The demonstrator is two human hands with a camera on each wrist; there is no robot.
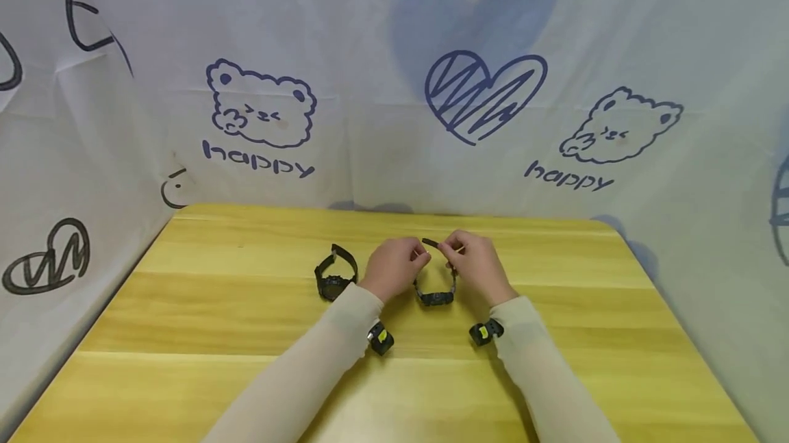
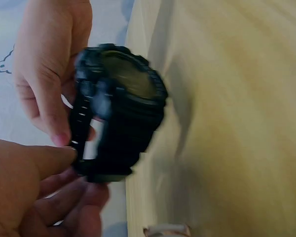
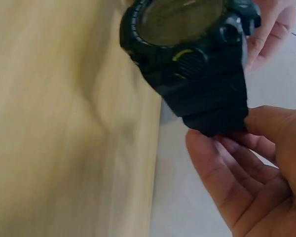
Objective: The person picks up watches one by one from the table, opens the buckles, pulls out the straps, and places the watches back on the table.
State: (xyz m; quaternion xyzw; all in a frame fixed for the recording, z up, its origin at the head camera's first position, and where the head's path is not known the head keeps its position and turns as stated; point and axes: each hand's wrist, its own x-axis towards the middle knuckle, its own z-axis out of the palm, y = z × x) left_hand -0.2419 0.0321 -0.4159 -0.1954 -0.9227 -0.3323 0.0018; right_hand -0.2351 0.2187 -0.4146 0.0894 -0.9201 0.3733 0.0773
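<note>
A black digital wristwatch (image 1: 436, 298) hangs by its strap between my two hands, its dial toward me and its band forming a loop. My left hand (image 1: 394, 266) pinches one side of the strap with thumb and fingers. The other side is pinched by my right hand (image 1: 477, 266), and a dark strap end pokes out past its fingertips. Close up in the right wrist view, thumb and fingers grip the wide ribbed band (image 3: 207, 101) below the case. In the left wrist view a perforated strap part (image 2: 80, 121) runs down to the thumb.
A second black watch (image 1: 333, 285) stands on the wooden table (image 1: 185, 320), left of my left hand, its strap looped upward. Behind the table hangs a pale cloth (image 1: 370, 87) with drawn bears and hearts. Small black devices (image 1: 381, 338) sit at both wrists.
</note>
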